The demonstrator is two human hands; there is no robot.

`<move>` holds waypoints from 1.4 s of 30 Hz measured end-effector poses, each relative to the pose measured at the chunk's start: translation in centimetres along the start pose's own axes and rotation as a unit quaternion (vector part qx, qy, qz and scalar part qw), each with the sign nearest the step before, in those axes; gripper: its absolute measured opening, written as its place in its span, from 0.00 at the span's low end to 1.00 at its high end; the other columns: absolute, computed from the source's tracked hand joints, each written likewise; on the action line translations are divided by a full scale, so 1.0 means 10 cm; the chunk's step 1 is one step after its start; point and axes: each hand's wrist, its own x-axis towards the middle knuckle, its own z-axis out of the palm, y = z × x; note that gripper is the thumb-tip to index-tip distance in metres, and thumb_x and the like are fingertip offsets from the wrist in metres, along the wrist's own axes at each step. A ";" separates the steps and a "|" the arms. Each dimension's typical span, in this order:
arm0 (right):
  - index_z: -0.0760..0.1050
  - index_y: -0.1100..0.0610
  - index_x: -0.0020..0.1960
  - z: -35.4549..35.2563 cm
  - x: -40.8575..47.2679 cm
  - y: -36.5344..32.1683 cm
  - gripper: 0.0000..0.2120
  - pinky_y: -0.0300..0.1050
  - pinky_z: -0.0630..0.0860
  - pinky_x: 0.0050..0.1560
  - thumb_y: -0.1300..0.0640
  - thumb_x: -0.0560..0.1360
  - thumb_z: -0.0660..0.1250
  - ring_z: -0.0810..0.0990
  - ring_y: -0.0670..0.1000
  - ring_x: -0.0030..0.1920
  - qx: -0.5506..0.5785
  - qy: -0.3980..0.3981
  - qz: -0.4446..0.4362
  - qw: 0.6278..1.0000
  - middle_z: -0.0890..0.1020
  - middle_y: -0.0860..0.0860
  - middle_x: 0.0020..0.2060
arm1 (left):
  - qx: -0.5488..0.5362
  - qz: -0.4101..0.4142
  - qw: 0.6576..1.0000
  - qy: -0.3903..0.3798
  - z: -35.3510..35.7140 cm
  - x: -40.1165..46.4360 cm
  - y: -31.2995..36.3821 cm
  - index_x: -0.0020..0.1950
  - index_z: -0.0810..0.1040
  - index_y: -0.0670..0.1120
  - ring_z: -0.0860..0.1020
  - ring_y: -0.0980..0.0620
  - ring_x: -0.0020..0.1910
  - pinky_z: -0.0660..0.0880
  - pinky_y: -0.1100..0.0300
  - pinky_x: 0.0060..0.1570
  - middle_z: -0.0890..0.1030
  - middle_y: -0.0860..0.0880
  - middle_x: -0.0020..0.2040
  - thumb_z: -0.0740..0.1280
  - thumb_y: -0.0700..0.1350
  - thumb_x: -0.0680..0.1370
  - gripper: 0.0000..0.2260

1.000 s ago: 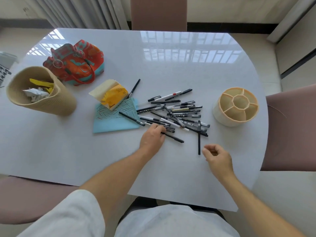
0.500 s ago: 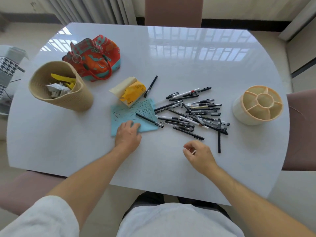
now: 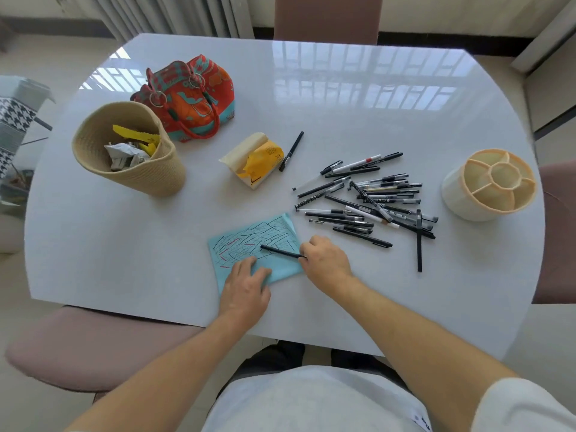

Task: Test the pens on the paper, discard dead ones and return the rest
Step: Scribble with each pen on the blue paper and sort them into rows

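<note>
On the near edge of the scribbled light-blue paper sheet (image 3: 249,247) the left hand (image 3: 246,286) presses flat, while the right hand (image 3: 325,261), just right of it, pinches a slim black pen (image 3: 280,251) lying leftward across the sheet, the loose pile of black pens (image 3: 367,202) beyond.

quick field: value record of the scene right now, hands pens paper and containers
left hand: lies flat on the blue paper
right hand: holds a black pen, tip over the paper
paper: covered in scribbles
pen pile: loose on the table, right of the paper
lone pen: beside the tissue pack
divided holder: no pens visible in it
woven basket: holds crumpled scraps
</note>
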 end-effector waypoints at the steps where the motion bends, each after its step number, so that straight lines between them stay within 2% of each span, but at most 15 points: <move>1: 0.77 0.57 0.58 0.03 -0.02 -0.02 0.11 0.53 0.75 0.52 0.52 0.82 0.61 0.74 0.57 0.60 -0.012 -0.008 -0.001 1.000 0.76 0.54 0.56 | 0.002 0.002 1.000 -0.002 0.01 -0.04 -0.01 0.59 0.81 0.48 0.71 0.40 0.65 0.72 0.47 0.63 0.74 0.41 0.66 0.70 0.41 0.72 0.15; 7: 0.76 0.57 0.54 0.08 -0.40 0.18 0.09 0.52 0.75 0.45 0.54 0.79 0.60 0.78 0.58 0.51 -0.027 -0.003 0.013 1.000 0.78 0.54 0.51 | 0.012 0.098 0.995 -0.007 0.08 -0.18 0.01 0.57 0.82 0.46 0.75 0.37 0.62 0.75 0.45 0.61 0.76 0.39 0.65 0.73 0.40 0.68 0.18; 10: 0.77 0.57 0.53 0.04 -0.65 0.42 0.09 0.51 0.75 0.42 0.55 0.78 0.62 0.79 0.57 0.48 -0.007 0.011 0.061 0.998 0.78 0.52 0.49 | 0.011 0.166 0.986 -0.010 0.14 -0.16 0.16 0.56 0.83 0.46 0.77 0.37 0.59 0.77 0.45 0.58 0.78 0.39 0.63 0.74 0.39 0.65 0.19; 13: 0.77 0.56 0.55 -0.04 -0.85 0.67 0.09 0.51 0.76 0.42 0.56 0.77 0.63 0.79 0.57 0.46 0.015 0.024 0.120 0.992 0.78 0.51 0.49 | 0.018 0.214 0.976 -0.034 0.20 -0.10 0.41 0.58 0.82 0.47 0.76 0.38 0.61 0.76 0.45 0.59 0.77 0.40 0.64 0.72 0.41 0.67 0.19; 19: 0.77 0.55 0.56 -0.20 -1.17 1.13 0.10 0.49 0.76 0.41 0.57 0.76 0.64 0.79 0.55 0.43 0.044 0.037 0.166 0.984 0.78 0.50 0.49 | 0.054 0.242 0.965 -0.080 0.38 -0.05 0.89 0.67 0.76 0.52 0.67 0.42 0.69 0.68 0.48 0.68 0.70 0.44 0.72 0.64 0.47 0.74 0.20; 22: 0.77 0.55 0.53 -0.28 -1.26 1.33 0.07 0.49 0.76 0.43 0.56 0.75 0.67 0.78 0.53 0.42 0.099 0.055 0.185 0.976 0.78 0.49 0.46 | 0.068 0.246 0.963 -0.090 0.47 -0.07 1.11 0.69 0.74 0.53 0.65 0.42 0.70 0.66 0.49 0.69 0.68 0.44 0.73 0.63 0.48 0.75 0.21; 26: 0.75 0.55 0.43 -0.38 -1.35 1.52 0.04 0.45 0.74 0.38 0.59 0.72 0.71 0.76 0.51 0.38 0.242 0.120 0.239 0.933 0.79 0.49 0.37 | 0.072 0.243 0.962 -0.099 0.56 -0.07 1.37 0.70 0.72 0.53 0.63 0.43 0.71 0.64 0.48 0.71 0.66 0.44 0.74 0.62 0.48 0.76 0.22; 28: 0.78 0.54 0.43 -0.43 -1.37 1.55 0.03 0.45 0.77 0.39 0.60 0.73 0.71 0.80 0.52 0.36 0.344 0.137 0.267 0.890 0.82 0.50 0.36 | 0.072 0.243 0.962 -0.101 0.60 -0.06 1.46 0.71 0.72 0.53 0.63 0.43 0.71 0.64 0.48 0.72 0.66 0.45 0.74 0.62 0.49 0.76 0.22; 30: 0.79 0.55 0.44 -0.47 -1.38 1.56 0.02 0.50 0.82 0.41 0.61 0.74 0.70 0.83 0.55 0.37 0.435 0.141 0.275 0.846 0.84 0.54 0.37 | 0.060 0.234 0.965 -0.104 0.61 -0.05 1.53 0.71 0.72 0.53 0.63 0.43 0.71 0.64 0.48 0.71 0.66 0.46 0.74 0.62 0.50 0.77 0.21; 32: 0.80 0.59 0.44 -0.49 -1.39 1.54 0.03 0.51 0.84 0.41 0.64 0.76 0.69 0.84 0.57 0.35 0.508 0.130 0.267 0.809 0.84 0.57 0.35 | 0.009 0.207 0.974 -0.092 0.61 -0.04 1.58 0.71 0.72 0.53 0.65 0.46 0.69 0.65 0.50 0.70 0.69 0.49 0.71 0.63 0.51 0.78 0.21; 34: 0.79 0.63 0.46 -0.49 -1.40 1.50 0.02 0.49 0.83 0.40 0.65 0.78 0.68 0.84 0.57 0.35 0.563 0.108 0.244 0.783 0.84 0.57 0.35 | -0.090 0.153 0.981 -0.080 0.57 -0.04 1.64 0.71 0.72 0.53 0.69 0.53 0.65 0.68 0.55 0.66 0.73 0.53 0.67 0.64 0.53 0.79 0.20; 37: 0.79 0.66 0.48 -0.44 -1.44 1.41 0.04 0.47 0.83 0.41 0.65 0.80 0.67 0.85 0.57 0.37 0.611 0.078 0.211 0.759 0.84 0.60 0.36 | -0.220 0.093 0.963 -0.124 0.49 -0.06 1.72 0.69 0.73 0.55 0.75 0.60 0.51 0.73 0.61 0.54 0.78 0.58 0.55 0.65 0.54 0.80 0.17; 40: 0.80 0.66 0.49 -0.40 -1.47 1.32 0.06 0.47 0.84 0.43 0.64 0.81 0.67 0.86 0.57 0.40 0.633 0.048 0.185 0.751 0.86 0.60 0.39 | -0.281 0.087 0.942 -0.159 0.40 -0.09 1.74 0.58 0.80 0.55 0.77 0.58 0.43 0.74 0.63 0.46 0.81 0.57 0.43 0.65 0.50 0.81 0.08; 42: 0.81 0.65 0.49 -0.38 -1.48 1.26 0.06 0.48 0.84 0.43 0.63 0.81 0.68 0.86 0.57 0.40 0.637 0.035 0.182 0.748 0.86 0.60 0.39 | -0.285 0.086 0.942 -0.157 0.35 -0.11 1.70 0.50 0.82 0.54 0.77 0.57 0.39 0.74 0.61 0.43 0.81 0.56 0.38 0.65 0.48 0.81 0.05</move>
